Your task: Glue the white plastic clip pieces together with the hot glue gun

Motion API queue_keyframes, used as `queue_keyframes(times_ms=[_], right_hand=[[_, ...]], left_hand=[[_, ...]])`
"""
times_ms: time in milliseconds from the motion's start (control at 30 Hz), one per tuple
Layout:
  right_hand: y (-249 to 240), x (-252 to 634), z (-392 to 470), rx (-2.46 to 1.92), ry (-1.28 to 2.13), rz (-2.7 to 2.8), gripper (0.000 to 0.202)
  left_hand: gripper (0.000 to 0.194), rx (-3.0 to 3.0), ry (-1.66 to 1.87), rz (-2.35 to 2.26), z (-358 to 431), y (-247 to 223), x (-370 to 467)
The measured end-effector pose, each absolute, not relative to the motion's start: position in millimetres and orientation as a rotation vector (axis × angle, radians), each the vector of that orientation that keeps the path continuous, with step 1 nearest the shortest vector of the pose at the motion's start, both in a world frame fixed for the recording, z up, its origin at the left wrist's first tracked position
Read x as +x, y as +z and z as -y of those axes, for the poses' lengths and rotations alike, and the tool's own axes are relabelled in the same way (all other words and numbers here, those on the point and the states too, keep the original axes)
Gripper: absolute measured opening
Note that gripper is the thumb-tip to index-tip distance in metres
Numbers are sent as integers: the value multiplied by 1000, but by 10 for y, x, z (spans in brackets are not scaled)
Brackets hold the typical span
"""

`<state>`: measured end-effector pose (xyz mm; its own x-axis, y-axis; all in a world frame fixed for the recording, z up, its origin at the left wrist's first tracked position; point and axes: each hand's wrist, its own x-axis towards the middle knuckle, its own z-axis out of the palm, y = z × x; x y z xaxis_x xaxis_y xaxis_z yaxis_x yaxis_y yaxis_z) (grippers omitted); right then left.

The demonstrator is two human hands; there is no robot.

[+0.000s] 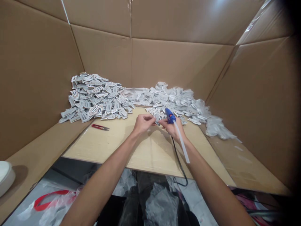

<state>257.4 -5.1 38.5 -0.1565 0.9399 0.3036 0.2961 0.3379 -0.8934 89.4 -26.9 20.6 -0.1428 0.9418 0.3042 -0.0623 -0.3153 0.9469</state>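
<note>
My left hand (143, 123) is closed, thumb and fingers pinching a small grey-and-white badge-like piece (157, 118) over the board. My right hand (173, 127) is wrapped round a blue hot glue gun (169, 115), whose clear glue stick (182, 144) sticks out back along the forearm. The right fingertips meet the same small piece from its other side. A black cord (176, 153) hangs below the right hand. Just beyond both hands lie several similar striped pieces (161, 115). Fingers partly cover the held piece, so its markings are not clear.
A tall heap of grey-white pieces (98, 97) stands at the back left, and pieces in clear plastic bags (178, 97) line the back right. Red thread snips (100, 127) lie on the wooden board (113, 147). Cardboard walls (183, 62) enclose the work surface.
</note>
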Motion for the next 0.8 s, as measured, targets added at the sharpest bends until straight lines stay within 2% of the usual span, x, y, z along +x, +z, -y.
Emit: queue_keyframes(times_ms=[267,567,800], right_hand=[[434,2533,113,-1019,971,1598,36],[601,2704,40,-634,1456,1099,55],[649,2850,-53,-527,1375,975,55]], left_hand=[[24,1296,1559,-1054,285,224,908],[23,1109,1528,-1095,283,303,936],[26,1065,1503,-1110,274,299,938]])
